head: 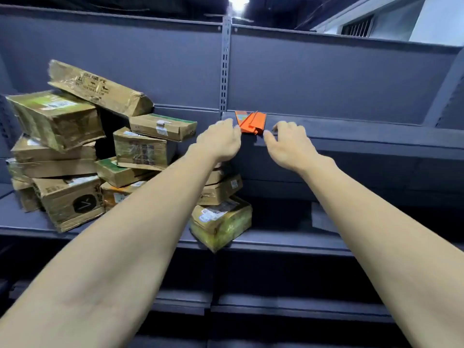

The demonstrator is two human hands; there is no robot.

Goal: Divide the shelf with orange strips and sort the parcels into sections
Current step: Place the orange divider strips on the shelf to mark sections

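Note:
A small bundle of orange strips (251, 122) lies on the upper right shelf (364, 136), close to its front edge. My left hand (221, 140) reaches up at the bundle's left side, fingertips touching or almost touching it. My right hand (288, 141) is at the bundle's right side, fingers spread on the shelf edge, thumb near the strips. Neither hand has closed around them. Several brown cardboard parcels (140, 146) wrapped in tape are heaped on the left shelf (27, 222), and one yellowish parcel (221, 221) hangs over the front edge.
A slotted metal upright (225, 69) splits the dark grey back panel into left and right bays. The lower right shelf board (288, 238) is bare beside the parcels. More dark shelves (288, 307) run below. A ceiling lamp (238, 0) shines overhead.

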